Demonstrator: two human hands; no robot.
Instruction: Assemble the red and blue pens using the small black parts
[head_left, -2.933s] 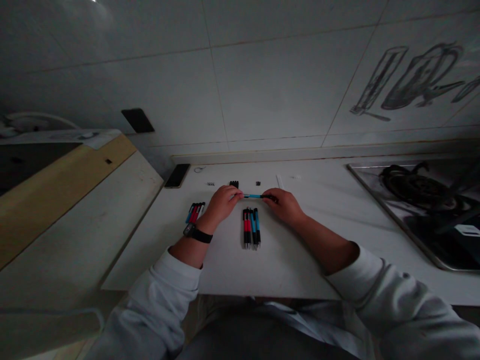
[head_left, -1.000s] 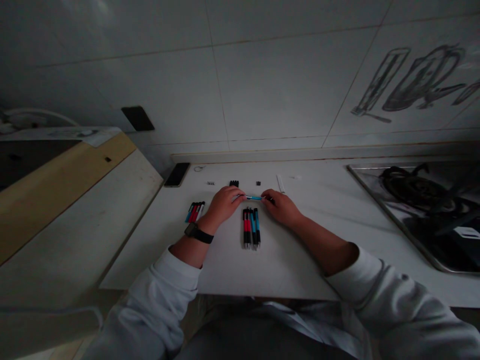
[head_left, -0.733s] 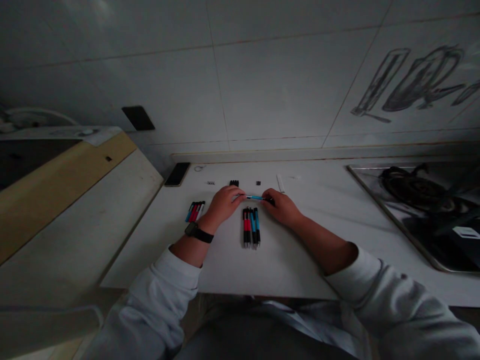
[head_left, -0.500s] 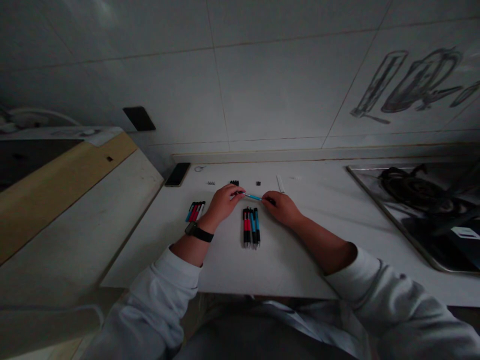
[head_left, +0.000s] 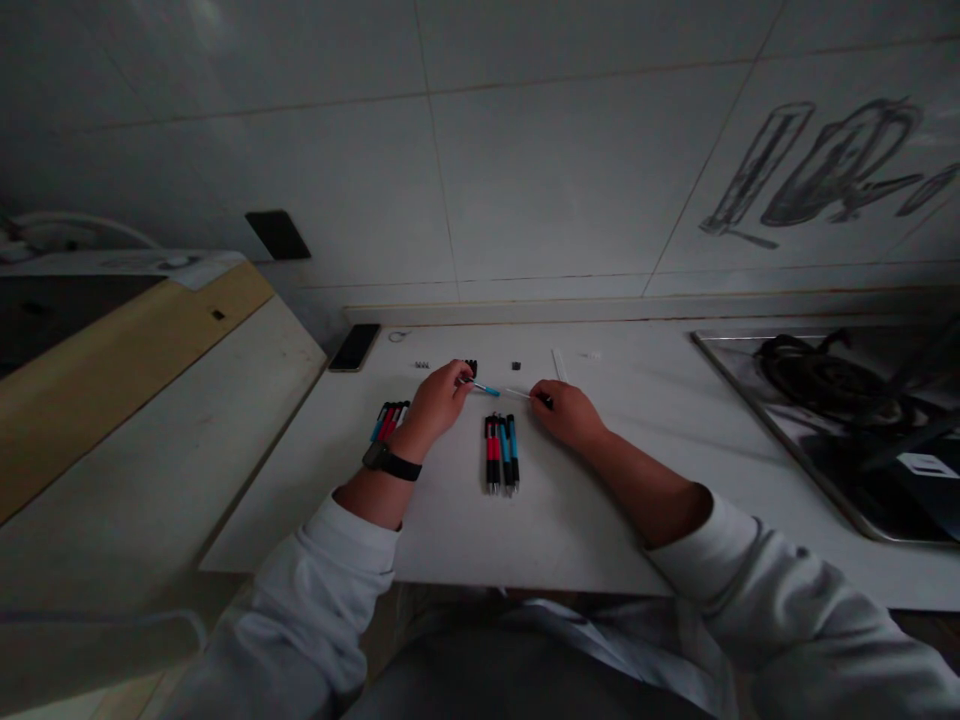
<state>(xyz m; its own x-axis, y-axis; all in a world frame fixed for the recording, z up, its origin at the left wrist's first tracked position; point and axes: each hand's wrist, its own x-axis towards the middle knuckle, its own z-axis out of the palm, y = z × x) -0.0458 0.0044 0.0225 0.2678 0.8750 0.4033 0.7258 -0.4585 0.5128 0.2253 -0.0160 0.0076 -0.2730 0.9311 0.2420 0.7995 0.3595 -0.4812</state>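
My left hand pinches the blue barrel of a pen above the white counter. My right hand pinches the dark front part of the same pen, with a thin refill sticking out of it toward the barrel. The two parts are a little apart. Between my hands, nearer to me, lie three whole pens side by side, red and blue with black grips. A second bunch of pens lies just left of my left hand.
Small dark pen parts and a white stick lie at the back of the counter. A phone lies at the back left. A gas hob is at the right, a wooden board at the left.
The pen was held whole between both hands. Now it has come apart: my left hand has drawn the blue barrel off to the left, baring the refill held by my right hand.
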